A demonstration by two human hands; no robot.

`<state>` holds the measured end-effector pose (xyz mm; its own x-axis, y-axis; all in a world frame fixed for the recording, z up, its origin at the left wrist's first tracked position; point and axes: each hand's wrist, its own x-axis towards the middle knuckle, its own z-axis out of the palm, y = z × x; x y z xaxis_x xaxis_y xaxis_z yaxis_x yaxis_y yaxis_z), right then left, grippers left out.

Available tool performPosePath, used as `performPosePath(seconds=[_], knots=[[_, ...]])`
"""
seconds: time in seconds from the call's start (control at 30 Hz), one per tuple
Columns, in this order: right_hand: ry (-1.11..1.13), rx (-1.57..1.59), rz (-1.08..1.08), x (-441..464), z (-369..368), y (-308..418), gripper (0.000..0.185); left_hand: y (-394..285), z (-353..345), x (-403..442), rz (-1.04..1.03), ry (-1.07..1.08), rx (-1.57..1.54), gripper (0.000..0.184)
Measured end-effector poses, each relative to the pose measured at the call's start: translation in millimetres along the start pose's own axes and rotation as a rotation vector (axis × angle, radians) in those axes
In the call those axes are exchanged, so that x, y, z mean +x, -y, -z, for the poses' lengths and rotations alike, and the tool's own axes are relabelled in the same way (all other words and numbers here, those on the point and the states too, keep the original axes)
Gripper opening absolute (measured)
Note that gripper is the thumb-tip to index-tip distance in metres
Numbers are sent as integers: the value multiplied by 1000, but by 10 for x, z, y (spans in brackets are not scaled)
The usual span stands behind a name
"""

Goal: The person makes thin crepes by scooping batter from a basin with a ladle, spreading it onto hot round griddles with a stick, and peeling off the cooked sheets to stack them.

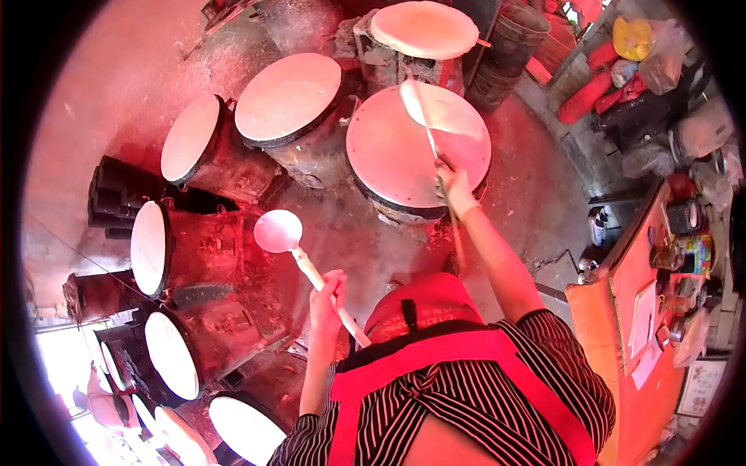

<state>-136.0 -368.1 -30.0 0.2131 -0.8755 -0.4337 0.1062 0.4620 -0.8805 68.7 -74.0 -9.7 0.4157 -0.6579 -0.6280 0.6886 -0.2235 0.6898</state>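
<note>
My left hand (pixel 329 291) is closed round the pale handle of a ladle (pixel 277 231), with its round bowl raised away from the griddles. Ahead of me, my right hand (pixel 454 186) grips a long thin stick (pixel 427 128) partway along its length. The stick reaches across a large round griddle (pixel 388 159) on a drum-like stove. A whiter, wet-looking patch (pixel 451 109), perhaps batter, covers the far part of that griddle beside the stick's tip. Just in front of my apron stands a red bucket (pixel 423 303); its contents are hidden.
Several more round-topped stoves curve away to the left, including one griddle (pixel 289 97) beside mine and another (pixel 190 138). A pale-topped stove (pixel 423 29) stands beyond. At right is an orange-covered table (pixel 653 388) with papers and jars. Bags (pixel 631 39) lie piled at upper right.
</note>
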Motion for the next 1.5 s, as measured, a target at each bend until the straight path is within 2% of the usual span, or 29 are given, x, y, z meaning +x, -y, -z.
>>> performPosePath(seconds=[0.03,0.07,0.1,0.17,0.27,0.33,0.43,0.6,0.63,0.7,0.77,0.8,0.87,0.97,1.1,1.17,1.2,1.23,1.3,1.37,1.5], knots=[[62,1,-109,-174,75,151,39,15,-6,-6,4,6,12,16],[167,46,-129,-296,230,219,38,30,-13,-16,8,12,26,16],[144,24,-151,-400,368,215,37,36,-22,-22,12,19,41,17],[-110,-25,-66,-405,574,14,37,57,-45,-36,37,-10,14,16],[-155,2,91,-157,730,-122,38,145,-85,-80,31,7,-32,16],[-17,-73,22,70,607,-98,37,177,-119,-96,5,62,-113,14],[131,-93,-107,183,326,-34,37,258,-311,-186,5,-19,-144,13],[451,-168,-172,-239,774,396,39,483,-740,-297,-5,-121,-48,13],[394,-205,-261,-263,918,539,39,503,-833,-323,2,-145,-30,13],[202,-236,-210,53,1241,420,41,659,-883,-311,4,-123,-58,14],[139,-120,-57,514,1372,349,43,754,-1010,-350,15,-97,-103,14],[167,-101,-60,567,1290,505,40,794,-1098,-384,21,-80,-173,8],[273,-215,-69,940,1107,348,39,955,-1215,-402,36,-81,-356,7],[509,-347,-174,760,945,620,38,1135,-1423,-487,35,-136,-490,15],[848,-416,-238,631,1382,822,40,1424,-1490,-618,-7,-126,-619,18],[849,-459,-359,616,1623,1139,41,1476,-1562,-695,-25,-125,-656,21],[819,-537,-346,672,1681,1273,42,1486,-1594,-739,-32,-126,-658,22],[757,-588,-295,818,1739,1265,43,1482,-1620,-777,-37,-125,-658,23],[570,-476,-171,1135,1649,1130,42,1448,-1720,-843,-90,-182,-619,25],[522,-398,-125,1314,1399,1138,40,1416,-1788,-886,-122,-259,-582,26],[820,-576,-329,1298,1240,1022,40,1330,-1905,-959,-144,-412,-499,21]])
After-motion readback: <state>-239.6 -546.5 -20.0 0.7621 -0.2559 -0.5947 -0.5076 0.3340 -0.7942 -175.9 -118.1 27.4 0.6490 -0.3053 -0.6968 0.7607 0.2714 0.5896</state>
